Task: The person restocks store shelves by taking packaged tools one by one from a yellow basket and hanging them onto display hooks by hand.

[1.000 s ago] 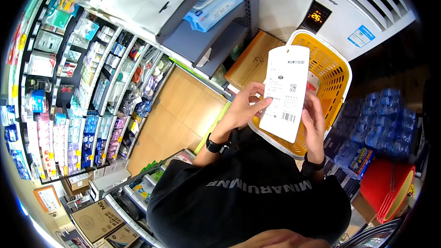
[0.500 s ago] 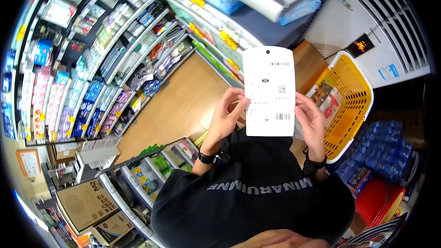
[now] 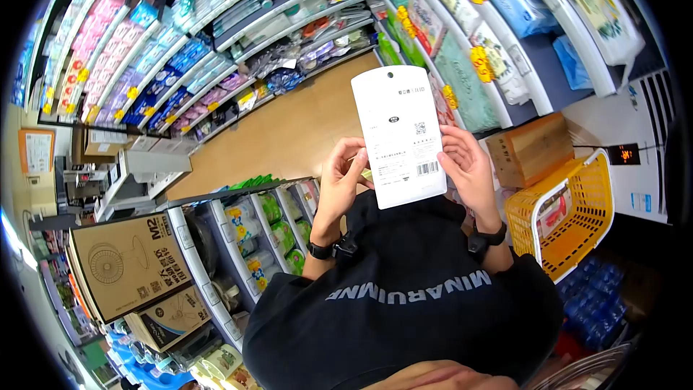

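Note:
A white printed card (image 3: 401,137) with rounded corners, a small hole near its top, a QR code and a barcode is held upright in front of the chest. My left hand (image 3: 342,175) pinches its left edge between thumb and fingers. On the opposite edge, my right hand (image 3: 465,167) grips the card, thumb on the printed face and fingers behind. Whatever may be attached behind the card is hidden. To the right of my right hand stands a yellow basket (image 3: 593,206) with a white rim and a packaged item (image 3: 554,213) inside.
Shelves of packaged goods (image 3: 180,58) curve across the upper left, and more shelving (image 3: 505,43) runs along the upper right. A wooden-looking box (image 3: 530,150) sits behind the basket. Fan cartons (image 3: 130,263) are at lower left, bottle packs (image 3: 593,303) at lower right. Tan floor (image 3: 281,126) lies ahead.
The view has turned, so the basket now appears farther right and lower, and more right-hand shelving shows. The card, earlier over the basket, is now away from it, still in both hands.

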`<move>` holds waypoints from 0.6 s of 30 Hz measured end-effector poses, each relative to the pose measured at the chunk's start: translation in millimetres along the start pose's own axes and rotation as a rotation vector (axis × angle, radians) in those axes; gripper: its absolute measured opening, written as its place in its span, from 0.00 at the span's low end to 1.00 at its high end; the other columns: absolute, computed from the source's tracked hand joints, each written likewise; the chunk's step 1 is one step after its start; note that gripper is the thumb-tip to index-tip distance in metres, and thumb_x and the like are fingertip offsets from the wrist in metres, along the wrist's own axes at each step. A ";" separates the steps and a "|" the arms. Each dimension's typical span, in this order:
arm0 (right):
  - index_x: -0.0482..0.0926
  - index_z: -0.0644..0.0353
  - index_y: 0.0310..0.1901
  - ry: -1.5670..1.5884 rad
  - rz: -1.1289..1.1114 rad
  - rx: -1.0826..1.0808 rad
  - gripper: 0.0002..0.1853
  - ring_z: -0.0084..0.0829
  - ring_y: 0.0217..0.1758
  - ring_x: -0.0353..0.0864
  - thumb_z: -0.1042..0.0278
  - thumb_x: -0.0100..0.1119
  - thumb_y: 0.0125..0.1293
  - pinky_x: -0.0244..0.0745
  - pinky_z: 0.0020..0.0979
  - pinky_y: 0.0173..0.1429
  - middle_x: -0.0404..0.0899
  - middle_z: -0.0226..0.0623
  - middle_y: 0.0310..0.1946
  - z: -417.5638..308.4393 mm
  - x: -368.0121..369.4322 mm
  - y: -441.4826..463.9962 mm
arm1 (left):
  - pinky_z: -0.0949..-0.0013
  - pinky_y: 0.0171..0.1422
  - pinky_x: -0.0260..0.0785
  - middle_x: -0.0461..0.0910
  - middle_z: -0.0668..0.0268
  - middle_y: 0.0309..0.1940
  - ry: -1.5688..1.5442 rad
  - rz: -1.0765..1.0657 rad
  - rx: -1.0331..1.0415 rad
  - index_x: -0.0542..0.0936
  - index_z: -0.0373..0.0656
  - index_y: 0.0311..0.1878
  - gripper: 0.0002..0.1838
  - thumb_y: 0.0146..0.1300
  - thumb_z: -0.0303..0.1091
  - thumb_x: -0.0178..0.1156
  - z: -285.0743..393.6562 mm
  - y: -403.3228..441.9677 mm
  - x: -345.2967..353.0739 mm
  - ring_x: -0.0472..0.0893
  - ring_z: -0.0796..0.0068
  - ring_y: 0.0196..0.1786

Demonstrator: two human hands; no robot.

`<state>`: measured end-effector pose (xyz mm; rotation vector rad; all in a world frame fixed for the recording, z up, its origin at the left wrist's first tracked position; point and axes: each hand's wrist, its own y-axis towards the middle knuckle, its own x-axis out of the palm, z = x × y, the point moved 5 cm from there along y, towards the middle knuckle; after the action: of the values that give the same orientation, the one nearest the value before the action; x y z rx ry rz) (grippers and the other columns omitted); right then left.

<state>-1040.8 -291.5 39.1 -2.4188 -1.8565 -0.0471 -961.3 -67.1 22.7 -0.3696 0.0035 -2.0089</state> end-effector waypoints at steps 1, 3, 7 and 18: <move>0.70 0.68 0.64 -0.003 -0.015 0.004 0.23 0.21 0.50 0.78 0.82 0.61 0.67 0.74 0.22 0.55 0.79 0.36 0.48 3.2 8.5 4.9 | 0.75 0.37 0.79 0.83 0.65 0.47 -0.014 -0.004 -0.017 0.74 0.39 0.57 0.12 0.77 0.33 0.53 -1.1 -3.2 -7.9 0.83 0.78 0.44; 0.71 0.66 0.63 -0.031 -0.063 0.027 0.23 0.20 0.49 0.78 0.82 0.61 0.67 0.73 0.22 0.55 0.79 0.35 0.48 9.5 28.5 15.7 | 0.74 0.40 0.79 0.82 0.64 0.49 -0.035 0.002 -0.031 0.73 0.38 0.58 0.12 0.77 0.33 0.53 -4.8 -4.6 -23.8 0.83 0.78 0.46; 0.71 0.64 0.60 -0.062 -0.193 0.076 0.23 0.21 0.52 0.78 0.80 0.65 0.65 0.73 0.24 0.58 0.78 0.34 0.49 24.2 65.1 36.3 | 0.68 0.60 0.73 0.74 0.60 0.64 -0.052 0.000 -0.012 0.66 0.36 0.68 0.23 0.76 0.36 0.55 -17.6 -3.1 -44.7 0.76 0.73 0.62; 0.68 0.66 0.65 0.018 -0.544 0.223 0.24 0.30 0.59 0.79 0.75 0.61 0.70 0.76 0.31 0.64 0.78 0.41 0.55 53.1 172.5 95.4 | 0.60 0.73 0.62 0.64 0.53 0.69 -0.345 0.059 -0.179 0.49 0.41 0.77 0.37 0.77 0.50 0.51 -23.6 27.3 -92.6 0.67 0.66 0.71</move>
<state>-905.6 -145.1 -5.1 -1.7122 -2.3090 0.0946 -905.9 -2.2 -28.0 -0.8172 -0.0217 -1.8693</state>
